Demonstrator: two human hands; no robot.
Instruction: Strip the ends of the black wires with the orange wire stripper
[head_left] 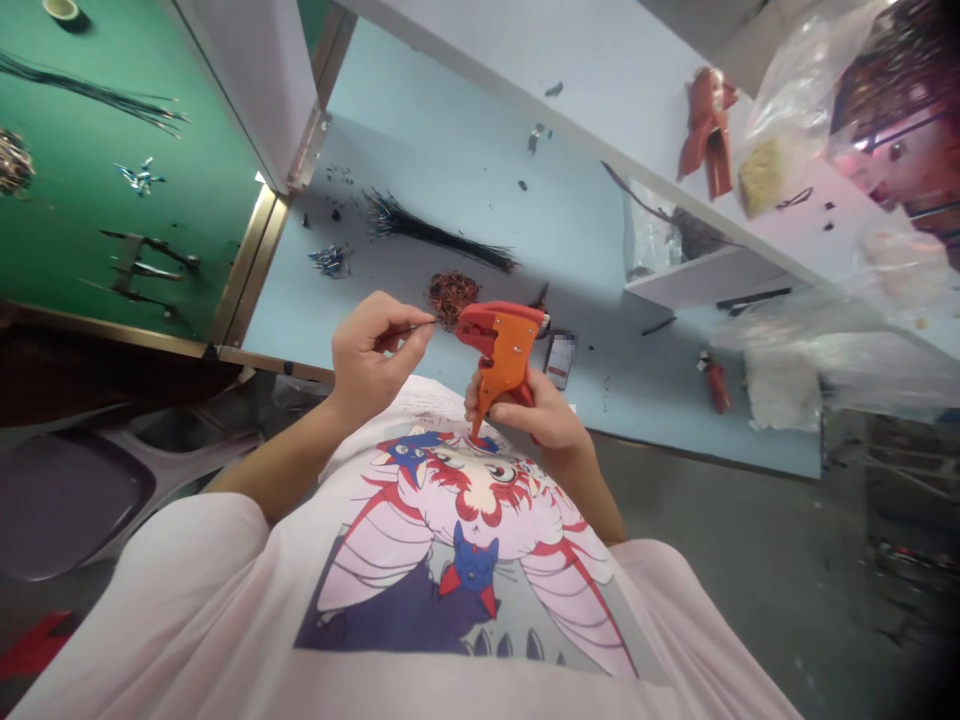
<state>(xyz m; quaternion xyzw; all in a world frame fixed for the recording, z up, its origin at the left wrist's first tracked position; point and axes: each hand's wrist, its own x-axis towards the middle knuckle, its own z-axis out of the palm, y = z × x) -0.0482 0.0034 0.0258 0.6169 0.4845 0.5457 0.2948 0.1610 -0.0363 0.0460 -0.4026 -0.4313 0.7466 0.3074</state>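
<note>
My left hand point(379, 355) is closed in a pinch on a thin dark wire point(416, 325), whose tip points at the tool on the right. An orange and red wire stripper point(510, 350) is gripped in my right hand point(536, 405), its jaws facing left toward the wire. A small gap shows between the wire tip and the jaws. Behind my hands sits a tangled pile of copper-coloured wire bits point(452, 295). Farther back lies a bundle of dark wires point(442, 238) beside a small heap of blue and silver terminals point(330, 260).
A phone point(560, 358) lies right of the stripper. Red-handled pliers point(716, 385) and plastic bags point(784, 385) rest at the right. On the shelf is a red tool point(709, 130). A green mat point(202, 180) at left holds more wires point(97, 95) and terminals point(139, 178).
</note>
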